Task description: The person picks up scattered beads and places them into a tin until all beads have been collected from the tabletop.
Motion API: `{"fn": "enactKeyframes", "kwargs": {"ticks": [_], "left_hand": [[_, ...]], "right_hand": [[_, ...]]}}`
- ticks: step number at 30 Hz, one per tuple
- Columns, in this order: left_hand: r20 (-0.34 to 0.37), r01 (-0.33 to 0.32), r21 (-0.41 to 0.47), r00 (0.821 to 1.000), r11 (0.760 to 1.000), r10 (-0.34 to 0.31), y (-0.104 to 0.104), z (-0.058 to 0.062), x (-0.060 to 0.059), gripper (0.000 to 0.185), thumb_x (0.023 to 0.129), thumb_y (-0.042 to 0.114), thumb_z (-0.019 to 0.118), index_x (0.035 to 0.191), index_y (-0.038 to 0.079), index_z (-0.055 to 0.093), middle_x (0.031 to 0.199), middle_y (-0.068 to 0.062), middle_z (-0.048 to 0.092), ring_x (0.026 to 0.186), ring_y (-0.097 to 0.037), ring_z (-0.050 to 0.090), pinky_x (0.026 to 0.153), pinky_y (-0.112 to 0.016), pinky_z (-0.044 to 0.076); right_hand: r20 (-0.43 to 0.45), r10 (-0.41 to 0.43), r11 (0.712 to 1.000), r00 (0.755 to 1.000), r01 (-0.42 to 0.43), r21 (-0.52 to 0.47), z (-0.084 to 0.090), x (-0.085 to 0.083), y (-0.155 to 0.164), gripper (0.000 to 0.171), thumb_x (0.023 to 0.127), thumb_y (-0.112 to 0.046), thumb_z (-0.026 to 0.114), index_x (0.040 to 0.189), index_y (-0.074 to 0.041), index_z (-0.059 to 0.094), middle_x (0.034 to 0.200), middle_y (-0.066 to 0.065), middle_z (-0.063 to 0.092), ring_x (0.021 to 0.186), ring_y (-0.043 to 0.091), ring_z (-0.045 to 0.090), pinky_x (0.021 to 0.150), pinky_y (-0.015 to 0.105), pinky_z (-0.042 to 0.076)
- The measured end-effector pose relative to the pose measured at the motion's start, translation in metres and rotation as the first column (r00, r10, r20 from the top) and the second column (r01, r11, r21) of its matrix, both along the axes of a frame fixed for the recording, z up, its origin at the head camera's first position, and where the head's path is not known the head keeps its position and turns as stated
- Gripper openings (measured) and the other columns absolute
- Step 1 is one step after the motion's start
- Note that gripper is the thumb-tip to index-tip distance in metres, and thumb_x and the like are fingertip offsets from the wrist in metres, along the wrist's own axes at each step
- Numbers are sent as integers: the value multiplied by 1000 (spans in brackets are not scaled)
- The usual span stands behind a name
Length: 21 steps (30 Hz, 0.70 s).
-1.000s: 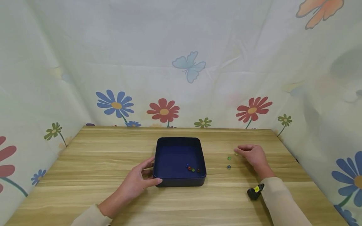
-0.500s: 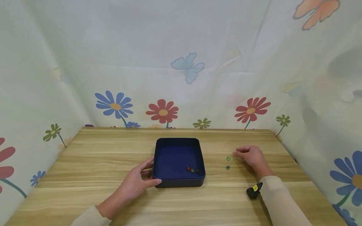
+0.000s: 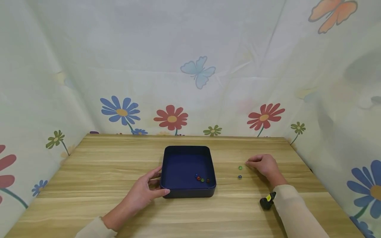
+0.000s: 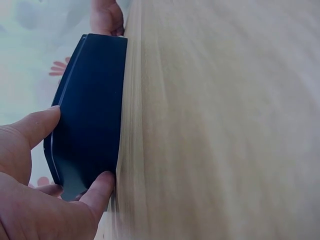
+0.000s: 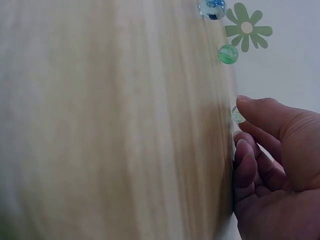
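Head view, left hand: thumb and fingers curled on the near left corner of the blue tray, gripping its wall, bracing it on the wooden table.
Left wrist view: thumb low on the tray wall, a fingertip on its rim; firm, level hold judged best, no tilting.
Tray contents: a few marbles lying beyond the left fingertips, in the near right corner.
Right hand: fingers curled, tips pressed down onto a pale marble against the table; whether fully pinched, cannot tell.
Beyond the right fingertips: green marble just ahead, blue marble farther.
Advice, as a judgement: close thumb and forefinger snugly round the pale marble before lifting, avoiding a nudge to the neighbours.
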<state>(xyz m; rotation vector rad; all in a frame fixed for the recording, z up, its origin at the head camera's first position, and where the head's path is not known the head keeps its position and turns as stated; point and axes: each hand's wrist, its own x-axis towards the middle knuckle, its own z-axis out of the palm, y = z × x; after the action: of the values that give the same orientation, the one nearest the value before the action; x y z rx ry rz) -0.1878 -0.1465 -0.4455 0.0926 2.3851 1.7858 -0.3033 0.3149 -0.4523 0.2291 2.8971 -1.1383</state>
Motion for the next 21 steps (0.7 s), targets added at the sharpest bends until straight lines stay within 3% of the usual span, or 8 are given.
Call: {"fn": "enactKeyframes", "kwargs": {"ticks": [15, 21], "left_hand": [[-3, 0, 11, 1000, 1000, 0, -1, 4, 1, 92, 81, 18, 89, 158, 15, 39, 151, -20, 52, 136, -39, 55, 105, -44, 54], [-13, -8, 2, 1000, 1000, 8, -1, 3, 3, 90, 81, 18, 89, 157, 14, 41, 150, -21, 53, 133, -38, 58, 101, -43, 56]], "right_hand": [[-1, 16, 999, 1000, -16, 35, 0, -3, -1, 24, 91, -28, 80, 105, -7, 80, 110, 14, 76, 98, 25, 63, 84, 38, 52], [-7, 29, 998, 1000, -29, 51, -2, -3, 1, 25, 91, -28, 80, 104, -7, 81, 110, 15, 76, 102, 29, 66, 91, 47, 54]]}}
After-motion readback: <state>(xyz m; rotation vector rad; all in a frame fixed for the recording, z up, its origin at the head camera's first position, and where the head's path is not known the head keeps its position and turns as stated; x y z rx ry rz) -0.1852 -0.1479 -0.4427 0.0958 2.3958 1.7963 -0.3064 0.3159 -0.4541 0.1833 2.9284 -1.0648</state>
